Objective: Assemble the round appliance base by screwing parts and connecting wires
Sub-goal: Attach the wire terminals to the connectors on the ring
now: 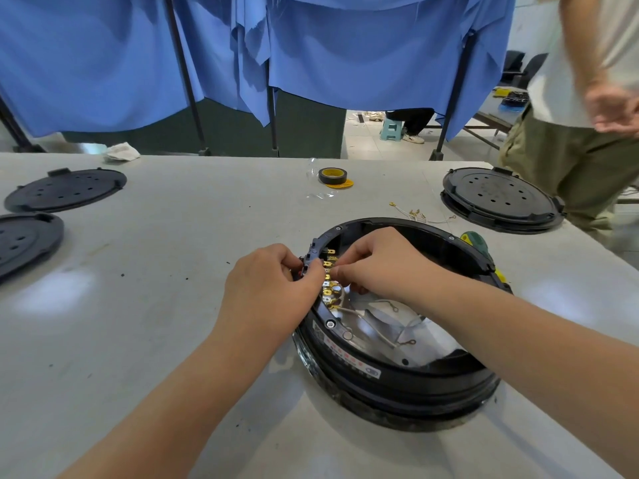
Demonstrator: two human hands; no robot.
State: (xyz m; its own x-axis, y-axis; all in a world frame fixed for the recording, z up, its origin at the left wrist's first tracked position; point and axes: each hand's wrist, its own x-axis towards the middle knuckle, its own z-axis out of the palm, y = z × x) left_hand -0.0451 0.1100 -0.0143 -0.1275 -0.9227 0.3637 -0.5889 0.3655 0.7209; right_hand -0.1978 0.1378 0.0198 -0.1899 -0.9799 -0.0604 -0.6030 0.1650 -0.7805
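The base (397,344) sits on the table (155,323) right of centre, open side up, and both hands work at its rim at about 9 o'clock, where a row of brass terminals (328,285) stands on the inner wall. The left hand (273,288) comes from outside the rim with fingers curled and closed narrow at the terminal block; it seems to pinch or steady something small there, but I cannot tell exactly what. The right hand (380,267) reaches over from inside the base, its fingers also closed narrow in a pinch just beside the left fingertips, probably on a wire connector, though the piece itself is hidden. White wires (370,326) with ring ends lie loose on the metal floor of the base, toward 6 o'clock. I judge the step is to push a connector on a terminal. To do it well, the left hand should hold the block firm while the right pushes straight along the tab, not at an angle, so the tab does not bend. More spare wires (420,215) lie at 12 o'clock behind the base, and a screwdriver (479,245) at 2 o'clock.
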